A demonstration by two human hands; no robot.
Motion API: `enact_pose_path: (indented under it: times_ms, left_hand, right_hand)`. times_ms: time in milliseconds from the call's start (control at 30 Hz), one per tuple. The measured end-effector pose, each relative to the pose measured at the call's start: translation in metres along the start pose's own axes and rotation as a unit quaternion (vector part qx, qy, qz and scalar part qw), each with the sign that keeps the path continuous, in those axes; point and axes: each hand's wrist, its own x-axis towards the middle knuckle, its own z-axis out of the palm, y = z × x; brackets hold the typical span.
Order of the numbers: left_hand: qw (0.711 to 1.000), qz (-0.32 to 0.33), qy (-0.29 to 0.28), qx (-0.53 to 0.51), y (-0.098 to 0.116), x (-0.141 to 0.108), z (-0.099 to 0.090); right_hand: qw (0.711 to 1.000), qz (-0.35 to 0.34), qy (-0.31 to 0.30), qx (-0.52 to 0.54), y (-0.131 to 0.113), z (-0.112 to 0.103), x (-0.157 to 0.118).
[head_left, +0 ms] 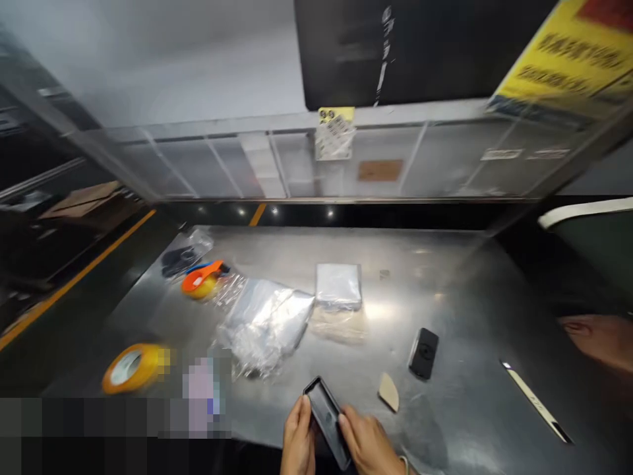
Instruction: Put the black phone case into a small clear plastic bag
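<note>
Near the table's front edge I hold a shallow dark rectangular case (326,417), its hollow side facing up and tilted. My left hand (298,439) grips its left edge, thumb at the upper left corner. On the opposite long side, my right hand (368,442) pinches the rim with the thumb on top. Just right of the hands lies a beige wedge-shaped piece (388,392). Beyond it rests a small black rectangular device (424,353) with rounded corners. The fingers under the case are hidden.
Clear plastic bags (271,320) and a stack of plastic sleeves (339,287) lie on the metal table (459,290). Yellow tape (131,369) and an orange tape dispenser (202,280) are leftward. A slim pale strip tool (537,401) lies right, near another person (601,340).
</note>
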Motion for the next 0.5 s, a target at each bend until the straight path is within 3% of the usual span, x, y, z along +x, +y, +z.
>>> enact_pose_path:
  times_ms: [100,200,367,500]
  left_hand:
    - [0.993,-0.008,-0.065,0.098,-0.024,0.032,0.006]
    - [0.990,-0.009,-0.083,0.109,-0.031,0.047,0.014]
    - [0.989,-0.010,-0.089,0.120,-0.019,0.056,0.031]
    - [0.979,0.035,-0.164,0.114,0.005,0.045,0.041]
  right_hand:
    - [0.997,0.047,0.059,-0.022,0.031,0.010,0.008]
    - [0.995,0.071,0.071,0.011,0.044,0.009,0.009]
    - [0.990,0.072,0.055,0.108,0.041,-0.003,0.006]
    - [0.976,0.055,0.109,0.180,0.034,-0.006,-0.004]
